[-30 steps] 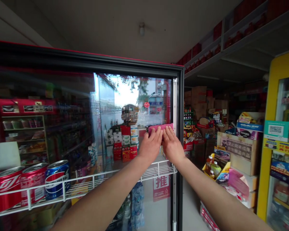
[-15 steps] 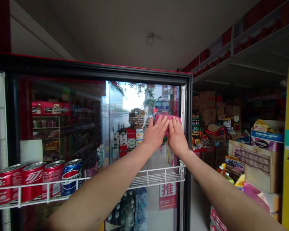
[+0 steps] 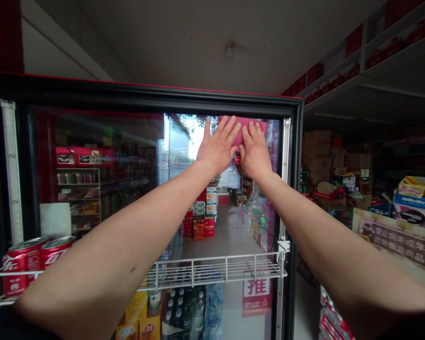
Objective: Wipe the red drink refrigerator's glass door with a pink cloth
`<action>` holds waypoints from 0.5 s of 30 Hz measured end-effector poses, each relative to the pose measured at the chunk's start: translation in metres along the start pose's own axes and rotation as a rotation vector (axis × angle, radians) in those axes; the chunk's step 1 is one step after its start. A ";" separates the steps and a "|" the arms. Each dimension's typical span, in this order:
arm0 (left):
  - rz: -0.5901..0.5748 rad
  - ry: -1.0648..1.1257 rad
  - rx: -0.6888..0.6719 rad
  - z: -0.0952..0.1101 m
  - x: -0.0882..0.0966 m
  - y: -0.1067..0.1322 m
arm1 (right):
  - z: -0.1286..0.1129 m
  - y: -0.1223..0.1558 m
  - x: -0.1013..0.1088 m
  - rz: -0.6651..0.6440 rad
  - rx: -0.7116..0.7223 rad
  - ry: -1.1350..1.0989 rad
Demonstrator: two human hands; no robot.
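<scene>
A pink cloth point(image 3: 241, 126) lies against the upper right of the glass pane point(image 3: 230, 226), just under the black top frame. With fingers spread flat, my left hand point(image 3: 217, 146) presses on the cloth's left part; its thumb side faces my other hand. My right hand point(image 3: 255, 150) rests with flat fingers on the cloth's right part. The hands are side by side, thumbs nearly meeting. Both forearms reach up across a white wire rack point(image 3: 226, 271) on the door. Red cans point(image 3: 16, 269) stand at that rack's left end, and my left forearm hides its middle.
The black door frame point(image 3: 297, 189) borders the glass on the right, with a metal strip point(image 3: 284, 179) inside it. A red-and-white sticker point(image 3: 257, 295) is low on the pane. Bottles and boxes show through or in the glass. Stacked cartons point(image 3: 396, 236) stand at the right.
Both hands have moved up the glass with the pink cloth, to near the top frame. The left hand's fingers have spread wider. The view has shifted, and my left forearm now hides more cans.
</scene>
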State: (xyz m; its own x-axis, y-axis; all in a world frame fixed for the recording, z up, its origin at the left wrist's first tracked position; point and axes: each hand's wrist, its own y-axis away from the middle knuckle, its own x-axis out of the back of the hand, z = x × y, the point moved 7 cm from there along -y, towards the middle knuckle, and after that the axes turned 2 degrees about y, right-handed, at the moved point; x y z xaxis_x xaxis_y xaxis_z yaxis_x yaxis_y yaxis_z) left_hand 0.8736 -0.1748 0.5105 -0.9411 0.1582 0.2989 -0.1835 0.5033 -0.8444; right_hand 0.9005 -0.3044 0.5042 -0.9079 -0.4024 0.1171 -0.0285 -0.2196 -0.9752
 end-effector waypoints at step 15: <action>-0.104 0.051 0.026 0.048 -0.038 0.130 | -0.055 0.142 -0.008 -0.116 0.037 0.026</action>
State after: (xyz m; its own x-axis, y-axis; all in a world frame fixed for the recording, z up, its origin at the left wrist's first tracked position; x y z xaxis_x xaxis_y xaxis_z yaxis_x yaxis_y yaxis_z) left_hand 0.8720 -0.1566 0.3682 -0.9008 0.1498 0.4076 -0.2877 0.4972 -0.8186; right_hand 0.8813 -0.2838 0.3542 -0.9101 -0.3493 0.2230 -0.1186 -0.2960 -0.9478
